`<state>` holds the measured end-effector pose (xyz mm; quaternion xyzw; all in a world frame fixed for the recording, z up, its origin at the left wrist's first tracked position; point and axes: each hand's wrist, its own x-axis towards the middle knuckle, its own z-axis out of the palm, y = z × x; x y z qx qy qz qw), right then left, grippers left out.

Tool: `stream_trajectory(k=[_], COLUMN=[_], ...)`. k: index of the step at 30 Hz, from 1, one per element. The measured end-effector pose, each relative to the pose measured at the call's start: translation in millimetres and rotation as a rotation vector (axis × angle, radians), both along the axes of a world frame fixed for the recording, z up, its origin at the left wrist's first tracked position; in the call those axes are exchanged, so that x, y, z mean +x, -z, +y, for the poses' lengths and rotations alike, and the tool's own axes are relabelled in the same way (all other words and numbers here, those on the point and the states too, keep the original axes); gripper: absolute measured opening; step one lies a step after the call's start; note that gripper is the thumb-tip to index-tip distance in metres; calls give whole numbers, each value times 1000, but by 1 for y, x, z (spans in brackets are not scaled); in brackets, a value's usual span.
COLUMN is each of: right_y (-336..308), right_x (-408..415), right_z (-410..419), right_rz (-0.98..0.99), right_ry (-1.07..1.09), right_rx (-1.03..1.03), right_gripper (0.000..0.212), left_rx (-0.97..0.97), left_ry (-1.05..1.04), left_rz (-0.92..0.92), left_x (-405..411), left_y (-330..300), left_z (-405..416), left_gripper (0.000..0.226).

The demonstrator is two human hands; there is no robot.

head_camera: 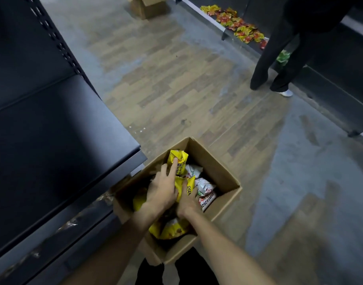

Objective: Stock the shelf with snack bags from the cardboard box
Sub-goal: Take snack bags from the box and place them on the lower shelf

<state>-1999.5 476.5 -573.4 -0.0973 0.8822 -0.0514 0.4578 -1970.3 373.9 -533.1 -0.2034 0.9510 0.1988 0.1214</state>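
Both your hands are down inside the cardboard box point(221, 188) at the lower middle of the frame. Your left hand point(162, 192) lies over a yellow snack bag point(184, 189), its fingers spread and one fingertip reaching onto a second yellow bag point(177, 161) that stands toward the far corner. Your right hand point(187, 199) presses the near yellow bag from the other side with its fingers curled against it, so the bag is squeezed between the two hands.

By my reading you are at the picking step: gathering bags, none lifted clear yet. The next move calls for a firm hold on the bag between your hands, a lift over the box wall, then a swing left to the dark shelf point(59, 140), which looks bare where it shows.

Counting: one box in hand and a second cardboard box point(144, 8) at the top of the frame. Four yellow bags show at least in part, two of them low under your wrists, plus two or three white ones point(205, 187); more may lie hidden. On the far shelf point(221, 27) at upper right sits a heap of red and yellow packets point(236, 23), too many to count, beside another person's legs point(279, 56).
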Motion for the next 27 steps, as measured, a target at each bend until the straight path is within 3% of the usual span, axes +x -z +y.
stream_trajectory(k=[2, 6, 15, 21, 27], right_y=[5, 16, 9, -8, -32], right_x=[-2, 2, -5, -22, -43], right_z=[2, -1, 3, 17, 30], right_rz=[21, 111, 226, 174, 263], right_ry=[-3, 71, 164, 241, 251], right_rx=[-15, -69, -177, -172, -225], right_gripper=[111, 77, 33, 52, 43], left_rx=[76, 180, 100, -18, -38], left_ry=[-80, -234, -273, -270, -319], left_rz=[38, 121, 230, 251, 319], left_x=[-8, -22, -48, -56, -47], left_y=[6, 20, 43, 41, 20], left_z=[7, 14, 22, 15, 18], left_gripper=[85, 80, 68, 51, 37])
